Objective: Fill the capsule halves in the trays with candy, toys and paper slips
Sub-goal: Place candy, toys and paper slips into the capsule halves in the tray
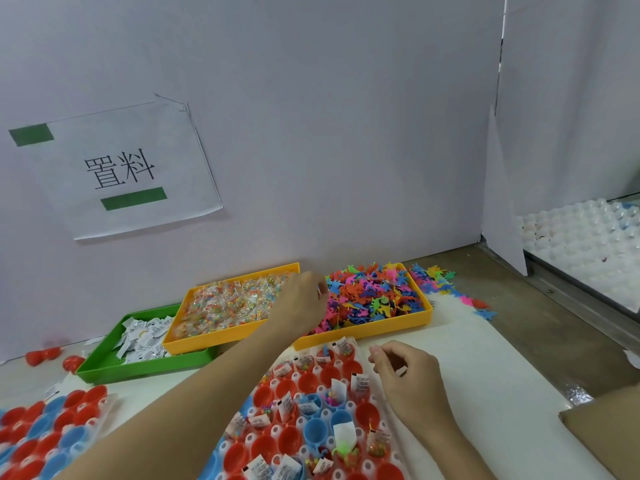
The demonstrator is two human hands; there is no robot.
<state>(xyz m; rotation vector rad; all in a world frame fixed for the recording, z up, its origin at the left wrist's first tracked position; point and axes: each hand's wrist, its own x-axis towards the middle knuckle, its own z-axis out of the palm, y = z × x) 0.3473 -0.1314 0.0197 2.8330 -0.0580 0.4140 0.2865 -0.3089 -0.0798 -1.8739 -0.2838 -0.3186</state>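
Note:
A clear tray of red and blue capsule halves lies in front of me; several hold candy, paper slips or toys. Behind it stand a green tray of paper slips, a yellow tray of candy packets and a second yellow tray of coloured toy figures. My left hand reaches between the two yellow trays with its fingertips bunched; what they hold is hidden. My right hand hovers at the capsule tray's right edge, fingers curled round a small white slip.
Another tray of capsule halves lies at the lower left. Loose red capsule pieces sit by the wall, and stray toys lie beside the toy tray. A white moulded tray is at the right, with a cardboard box nearby.

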